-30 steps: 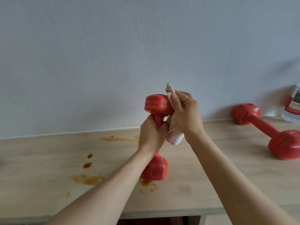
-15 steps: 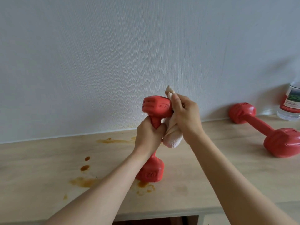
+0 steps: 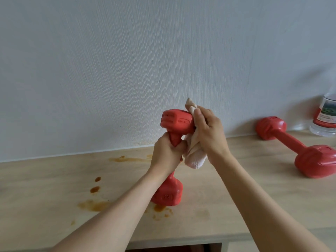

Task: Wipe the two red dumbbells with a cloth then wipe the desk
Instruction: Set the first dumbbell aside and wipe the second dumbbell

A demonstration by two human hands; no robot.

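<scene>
While brown stains mark the pale wooden desk (image 3: 209, 211) at 9 o'clock, unwiped, the second red moulded dumbbell (image 3: 298, 145) lies at 3 o'clock. Centre: upright red moulded dumbbell (image 3: 175, 122), handle gripped by left hand (image 3: 168, 154); right hand (image 3: 208, 132) clutches white terry cloth (image 3: 195, 159) against its top head. Roughly early stage. Bottle (image 3: 325, 116) cut off; embossed lettering illegible.

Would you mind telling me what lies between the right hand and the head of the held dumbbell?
In the head view, the white cloth lies between the right hand and the upper head of the held dumbbell; the hand presses it there.
</scene>
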